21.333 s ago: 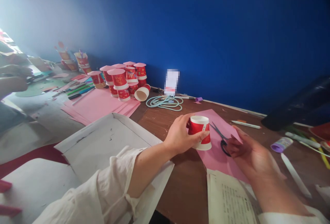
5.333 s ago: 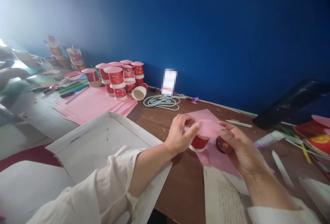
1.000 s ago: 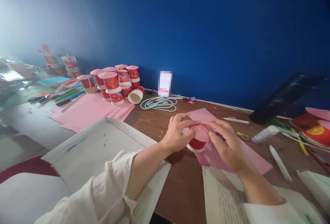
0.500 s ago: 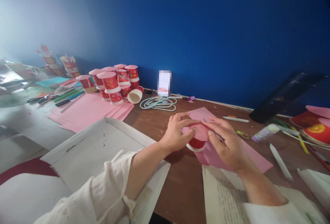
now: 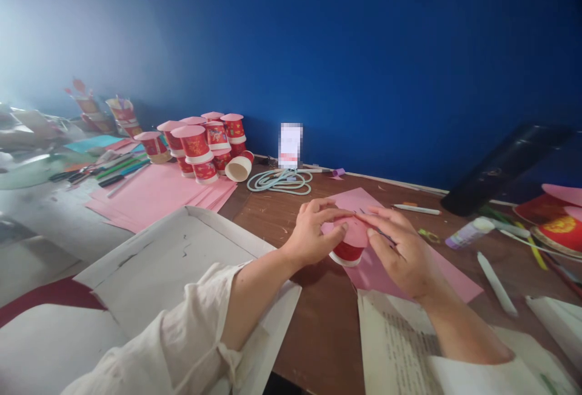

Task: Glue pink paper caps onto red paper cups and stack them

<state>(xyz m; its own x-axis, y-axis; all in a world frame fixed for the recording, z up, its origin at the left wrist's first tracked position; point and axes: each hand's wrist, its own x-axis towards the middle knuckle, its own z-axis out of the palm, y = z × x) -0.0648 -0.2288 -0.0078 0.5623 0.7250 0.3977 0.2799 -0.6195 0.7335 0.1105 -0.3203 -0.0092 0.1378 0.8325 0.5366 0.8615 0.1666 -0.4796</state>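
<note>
A red paper cup (image 5: pixel 349 253) stands upside down on the table at the edge of a pink paper sheet, its white rim at the bottom. On top lies a pink paper lid (image 5: pixel 354 232). My left hand (image 5: pixel 313 232) holds the lid from the left, its thumb on the near side and fingers across the far edge. From the right, my right hand (image 5: pixel 400 249) holds the same lid with thumb and fingertips. A thin dark object, too covered to name, shows between the right fingers. The pink sheet (image 5: pixel 448 274) extends beneath that hand.
Stacked red cups with pink lids (image 5: pixel 197 143) stand back left, near a cup on its side (image 5: pixel 239 166). A coiled cable (image 5: pixel 279 182) lies by the wall. At right are a glue stick (image 5: pixel 469 233), a white marker (image 5: pixel 496 283) and a black cylinder (image 5: pixel 504 168). Printed paper (image 5: pixel 386 334) lies in front.
Both hands stay on the pink lid with almost no movement. The whole view has shifted very slightly.
</note>
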